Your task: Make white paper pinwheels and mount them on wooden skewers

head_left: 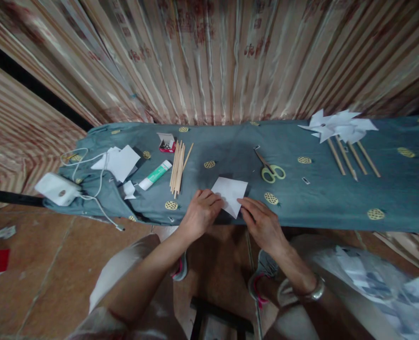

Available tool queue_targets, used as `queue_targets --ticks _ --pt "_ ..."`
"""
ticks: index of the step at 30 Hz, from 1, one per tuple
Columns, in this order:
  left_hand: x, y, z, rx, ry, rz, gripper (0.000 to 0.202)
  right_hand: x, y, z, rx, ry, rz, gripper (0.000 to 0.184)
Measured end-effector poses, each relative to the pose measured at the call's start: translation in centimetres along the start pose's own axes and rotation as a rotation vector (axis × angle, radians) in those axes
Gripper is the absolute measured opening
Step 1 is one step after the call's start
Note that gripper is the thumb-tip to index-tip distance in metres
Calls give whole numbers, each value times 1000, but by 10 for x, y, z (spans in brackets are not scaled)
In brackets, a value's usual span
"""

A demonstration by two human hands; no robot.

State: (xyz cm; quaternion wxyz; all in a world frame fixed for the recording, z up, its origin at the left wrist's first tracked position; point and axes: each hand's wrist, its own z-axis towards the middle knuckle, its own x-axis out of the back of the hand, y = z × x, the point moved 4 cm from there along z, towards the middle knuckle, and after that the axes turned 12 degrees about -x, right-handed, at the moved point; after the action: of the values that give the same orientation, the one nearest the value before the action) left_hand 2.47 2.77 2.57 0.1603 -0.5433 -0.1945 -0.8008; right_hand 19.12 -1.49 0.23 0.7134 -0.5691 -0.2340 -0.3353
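Observation:
A white square of paper [231,192] is held near the front edge of the cloth-covered table. My left hand [203,211] grips its left corner, fingers closed around the edge. On the right side, my right hand [261,221] pinches the paper between thumb and fingers. Beyond my right hand lie scissors [271,171] with pale green handles. A bundle of wooden sticks [177,169] rests to the left of the paper, beside a green and white glue tube [155,175].
A small red box [167,143] with metal bits stands open behind the tube. White paper sheets [122,163] and a white power bank [59,189] with cables lie at the left. Paper pinwheels [340,125] on sticks lie at the right. A plastic bag [372,283] of scraps is below.

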Motion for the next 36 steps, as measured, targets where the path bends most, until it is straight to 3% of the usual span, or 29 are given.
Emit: queue_targets --ticks 4,8,12,16,22,28,33,36 --pt "-4 1 -6 15 46 -103 20 5 -4 3 51 34 -116 29" --pt "-6 4 -11 3 96 -216 20 11 -4 13 67 -37 -143 30" --pt "-2 4 -17 29 140 -306 20 11 2 21 23 -169 -49 18" --pt "-1 -4 -20 144 146 -413 21 3 3 23 -85 -250 105 19" --pt "-7 -16 -22 340 147 -477 19 -4 6 27 -235 -169 179 18" --pt "-7 -21 -23 498 117 -581 37 -6 5 31 -276 -151 113 17" --pt "-5 -28 -25 497 79 -492 38 -7 1 32 -326 -128 30 18" --pt "0 -27 -23 411 84 -354 35 -6 1 34 -334 -131 10 17"
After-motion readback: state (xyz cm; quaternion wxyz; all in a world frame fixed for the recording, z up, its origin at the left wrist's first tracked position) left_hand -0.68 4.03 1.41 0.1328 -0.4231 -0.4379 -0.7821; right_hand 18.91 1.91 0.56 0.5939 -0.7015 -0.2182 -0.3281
